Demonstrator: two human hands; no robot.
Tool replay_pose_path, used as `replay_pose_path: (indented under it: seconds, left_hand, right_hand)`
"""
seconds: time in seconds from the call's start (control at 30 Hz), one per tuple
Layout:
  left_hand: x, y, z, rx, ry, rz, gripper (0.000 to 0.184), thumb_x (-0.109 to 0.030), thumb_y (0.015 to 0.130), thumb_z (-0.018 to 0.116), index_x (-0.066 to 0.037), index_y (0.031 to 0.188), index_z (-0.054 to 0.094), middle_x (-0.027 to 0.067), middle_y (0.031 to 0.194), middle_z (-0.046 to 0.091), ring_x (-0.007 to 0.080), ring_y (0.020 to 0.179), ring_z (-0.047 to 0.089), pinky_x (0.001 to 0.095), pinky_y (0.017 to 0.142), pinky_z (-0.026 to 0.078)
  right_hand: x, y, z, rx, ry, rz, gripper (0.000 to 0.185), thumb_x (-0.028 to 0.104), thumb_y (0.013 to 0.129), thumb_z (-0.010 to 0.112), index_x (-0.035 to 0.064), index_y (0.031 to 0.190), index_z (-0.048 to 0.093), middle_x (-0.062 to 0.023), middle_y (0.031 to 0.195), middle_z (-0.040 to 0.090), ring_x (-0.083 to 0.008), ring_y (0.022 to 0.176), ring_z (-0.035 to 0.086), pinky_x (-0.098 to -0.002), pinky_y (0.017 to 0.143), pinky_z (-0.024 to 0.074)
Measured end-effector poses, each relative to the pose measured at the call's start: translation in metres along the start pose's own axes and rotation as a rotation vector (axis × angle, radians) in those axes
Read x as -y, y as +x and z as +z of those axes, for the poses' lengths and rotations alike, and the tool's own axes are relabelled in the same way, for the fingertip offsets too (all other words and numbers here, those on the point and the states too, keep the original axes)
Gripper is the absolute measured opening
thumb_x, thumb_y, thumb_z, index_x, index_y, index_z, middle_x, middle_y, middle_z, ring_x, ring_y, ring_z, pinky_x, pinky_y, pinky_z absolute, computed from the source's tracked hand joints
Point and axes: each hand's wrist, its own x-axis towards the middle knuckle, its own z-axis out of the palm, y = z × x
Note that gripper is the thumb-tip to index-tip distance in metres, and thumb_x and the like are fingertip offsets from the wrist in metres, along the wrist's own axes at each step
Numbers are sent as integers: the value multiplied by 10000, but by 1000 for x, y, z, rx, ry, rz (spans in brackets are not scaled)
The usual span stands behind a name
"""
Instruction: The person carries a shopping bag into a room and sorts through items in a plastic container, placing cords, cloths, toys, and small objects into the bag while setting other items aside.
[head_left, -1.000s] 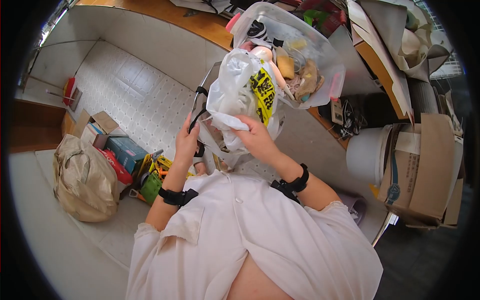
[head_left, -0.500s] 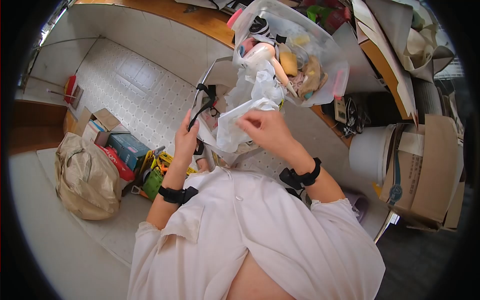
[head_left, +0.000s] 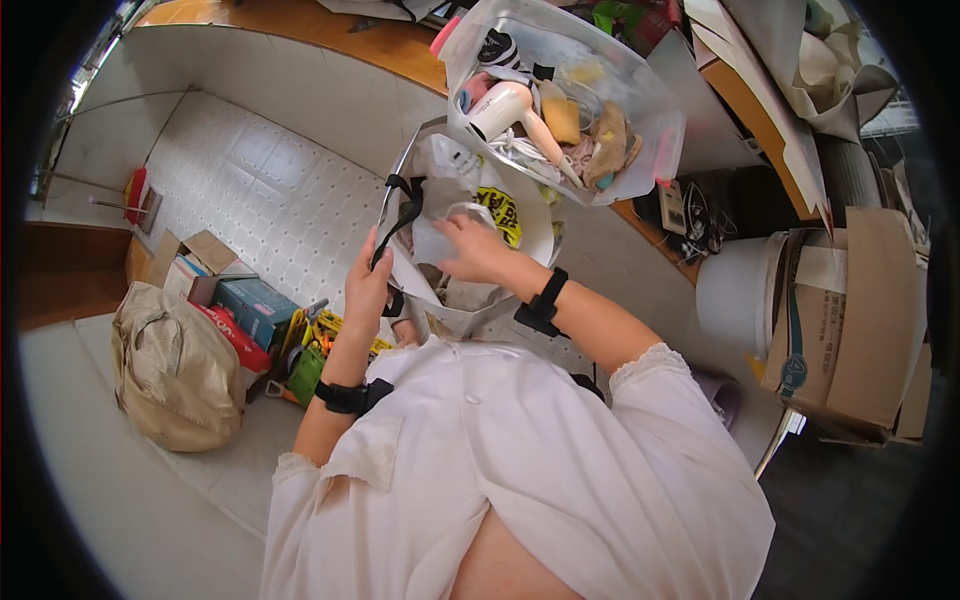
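My left hand (head_left: 368,285) is closed around a black strap (head_left: 408,212) at the left side of a white open-topped bag (head_left: 455,318). Inside the white bag lie crumpled white plastic bags (head_left: 445,165) and a yellow piece with black lettering (head_left: 500,215). My right hand (head_left: 478,250) reaches into the opening, its fingers bent on a translucent white plastic bag (head_left: 428,243). Just beyond stands a clear plastic bin (head_left: 645,125) holding a white and peach hair dryer (head_left: 505,108), a yellow item (head_left: 560,118) and a brown cloth-like item (head_left: 608,145).
To the left are a beige bag (head_left: 175,365), a teal box (head_left: 255,308) and a green container (head_left: 308,372) with yellow items. On the right, cardboard (head_left: 835,320) leans beside a white bucket (head_left: 735,295). A wooden ledge (head_left: 300,28) runs along the back.
My right hand has lowered the white plastic from above the bag's rim into the bag, moving left and down. The hair dryer and yellow lettering are now uncovered. My left hand stays on the strap.
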Motion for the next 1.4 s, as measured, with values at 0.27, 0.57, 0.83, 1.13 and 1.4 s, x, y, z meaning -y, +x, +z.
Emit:
replay_pose_path:
  seconds: [0.27,0.57,0.83,1.13,1.4]
  left_hand:
    - [-3,-8,-7,-18,11,39,558,-186,1027,628,-152,1563,479,-52,848,577,36,641,483,227,547,410]
    - [13,3,-8,-37,84,119,554,-178,1014,639,-165,1550,496,-48,822,550,51,611,464,245,521,397]
    - [12,3,-5,0,82,96,563,-185,1016,640,-158,1556,482,-45,809,561,55,586,474,251,508,402]
    - [24,-3,-17,-19,130,150,569,-186,1017,644,-155,1561,477,-54,806,556,50,611,467,242,536,403]
    - [21,-3,-17,-61,88,91,582,-188,1012,651,-152,1565,472,-56,796,555,51,596,455,238,535,390]
  right_hand:
    - [-2,-5,-13,318,160,-55,501,341,884,666,62,1300,675,-203,1229,696,-375,1105,675,-447,967,535]
    - [-23,-26,-179,-570,-100,209,176,208,944,660,79,1025,750,-112,949,733,-325,835,715,-445,745,555]
    - [-13,44,-167,-597,-151,-56,201,198,914,669,120,1081,749,-105,1029,714,-306,1038,675,-450,871,506]
    - [-36,118,-124,-588,-264,-121,296,242,931,622,161,1186,747,-102,1236,702,-294,1255,590,-465,1005,438]
    - [-50,88,-184,-852,1115,131,347,287,1007,676,-23,1155,724,-56,1043,747,-119,949,661,-263,848,517]
